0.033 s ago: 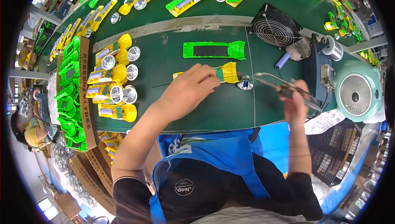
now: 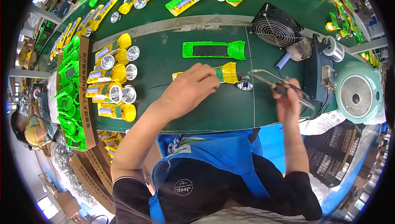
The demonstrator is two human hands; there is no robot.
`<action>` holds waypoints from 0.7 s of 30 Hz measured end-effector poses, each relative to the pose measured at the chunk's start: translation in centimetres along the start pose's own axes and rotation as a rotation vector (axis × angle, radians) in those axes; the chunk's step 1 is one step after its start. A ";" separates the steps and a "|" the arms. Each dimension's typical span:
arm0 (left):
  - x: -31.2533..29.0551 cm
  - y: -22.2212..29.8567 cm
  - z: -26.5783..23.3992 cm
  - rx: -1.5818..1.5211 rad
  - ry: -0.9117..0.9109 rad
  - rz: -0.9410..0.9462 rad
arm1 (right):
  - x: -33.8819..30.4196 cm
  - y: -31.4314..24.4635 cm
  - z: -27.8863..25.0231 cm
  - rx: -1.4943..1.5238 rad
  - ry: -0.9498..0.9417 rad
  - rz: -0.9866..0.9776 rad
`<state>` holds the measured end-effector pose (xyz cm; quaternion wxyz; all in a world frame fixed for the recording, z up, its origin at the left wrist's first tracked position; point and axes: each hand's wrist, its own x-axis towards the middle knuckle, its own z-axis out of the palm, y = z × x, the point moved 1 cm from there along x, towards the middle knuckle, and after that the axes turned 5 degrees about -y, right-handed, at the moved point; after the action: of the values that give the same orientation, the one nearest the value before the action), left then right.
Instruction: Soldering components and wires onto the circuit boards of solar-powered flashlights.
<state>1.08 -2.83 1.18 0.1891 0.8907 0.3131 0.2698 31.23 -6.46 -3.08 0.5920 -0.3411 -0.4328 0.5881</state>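
My left hand (image 2: 191, 86) is over a yellow lamp housing (image 2: 229, 73), its fingers curled together at the housing's green circuit board (image 2: 220, 75). What is between the fingertips is hidden. A thin dark wire (image 2: 159, 86) sticks out to the left of this hand. Against the housing's right end lies a shiny round reflector (image 2: 244, 85). In my right hand (image 2: 288, 104) is a soldering iron (image 2: 282, 89) with a bent metal tube, slightly blurred. Its front end points left, above the table near the reflector. Beyond the yellow housing lies a green cover (image 2: 214, 50).
Yellow housings (image 2: 117, 112) with reflectors stand in rows at left, beside a carton (image 2: 85, 96) and stacked green covers (image 2: 68, 100). A black fan (image 2: 275, 26), purple battery cell (image 2: 283, 61), solder spool (image 2: 333, 49) and mint-green fan (image 2: 357, 94) sit at right. A person (image 2: 33, 129) sits far left.
My right hand has shifted slightly left with the soldering iron, bringing its bent tube closer to the reflector. My left hand stays over the yellow housing.
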 end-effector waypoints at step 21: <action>2.0 0.4 1.8 -0.013 0.072 -0.504 | 1.5 1.2 4.3 -0.415 -0.083 0.104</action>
<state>3.69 -2.15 0.67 0.2447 0.7731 0.5302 0.2476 26.70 -5.35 -2.36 0.4597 -0.4530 -0.5503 0.5297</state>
